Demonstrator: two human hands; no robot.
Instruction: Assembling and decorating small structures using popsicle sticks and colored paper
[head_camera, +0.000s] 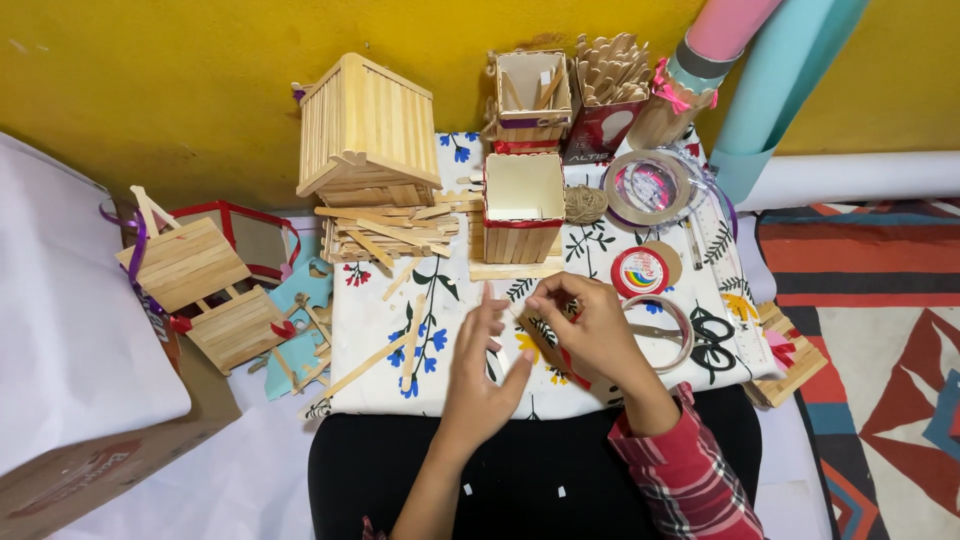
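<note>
At the near edge of the floral cloth (400, 350), our right hand (590, 330) pinches a small stick-built piece with red ribbon (545, 345); our left hand (480, 375) is open, fingertips steadying it. Next move likely needs fine alignment.

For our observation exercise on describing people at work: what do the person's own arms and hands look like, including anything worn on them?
The right hand is bare, with no glove or ring visible; its forearm wears a red plaid sleeve with dark and pale stripes, ending at the wrist. The left hand is bare too, and its forearm shows no sleeve as far as the picture's lower edge.
</note>
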